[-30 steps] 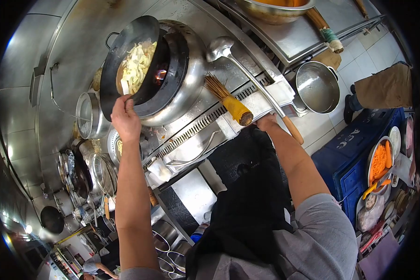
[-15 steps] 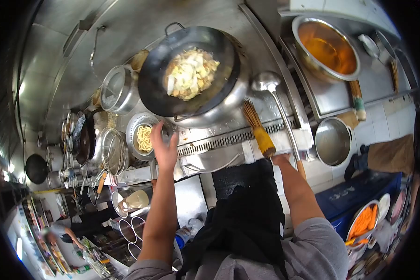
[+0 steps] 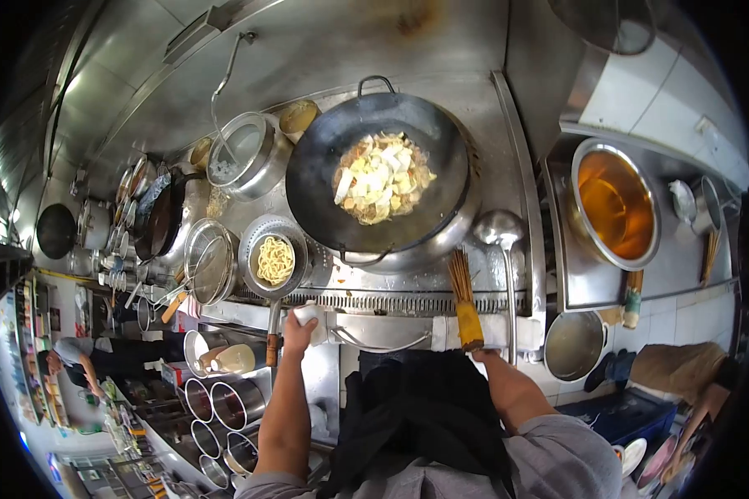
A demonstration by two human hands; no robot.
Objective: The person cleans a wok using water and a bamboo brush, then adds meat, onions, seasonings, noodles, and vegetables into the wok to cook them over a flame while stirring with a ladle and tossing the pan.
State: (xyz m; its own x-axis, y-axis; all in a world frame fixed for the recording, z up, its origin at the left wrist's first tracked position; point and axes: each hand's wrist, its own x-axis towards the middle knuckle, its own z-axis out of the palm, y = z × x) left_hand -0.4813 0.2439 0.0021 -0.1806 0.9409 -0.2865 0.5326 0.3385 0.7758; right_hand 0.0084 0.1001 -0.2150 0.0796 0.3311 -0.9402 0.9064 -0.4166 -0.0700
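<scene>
My left hand (image 3: 296,334) is closed round a folded white cloth (image 3: 308,315) at the stove's front edge, just right of a skimmer's wooden handle. The perforated skimmer (image 3: 275,293) holds yellow noodles (image 3: 275,260). My right hand (image 3: 489,363) is low at the front edge, below a bamboo brush (image 3: 467,312) with a yellow-wrapped handle and left of a steel ladle's shaft (image 3: 509,291); its fingers are mostly hidden. A black wok (image 3: 316,179) on the burner contains pale, chopped food (image 3: 383,179).
A steel bowl of amber liquid (image 3: 614,204) sits on the right counter, above a steel pot (image 3: 574,345). Strainers (image 3: 210,260) and a metal pot (image 3: 243,158) stand left of the wok. Other people (image 3: 79,359) are at far left and at right (image 3: 678,374).
My left hand, with spread fingers beside the noodles before, has come down to the front edge and closed on the white cloth. The camera view has shifted.
</scene>
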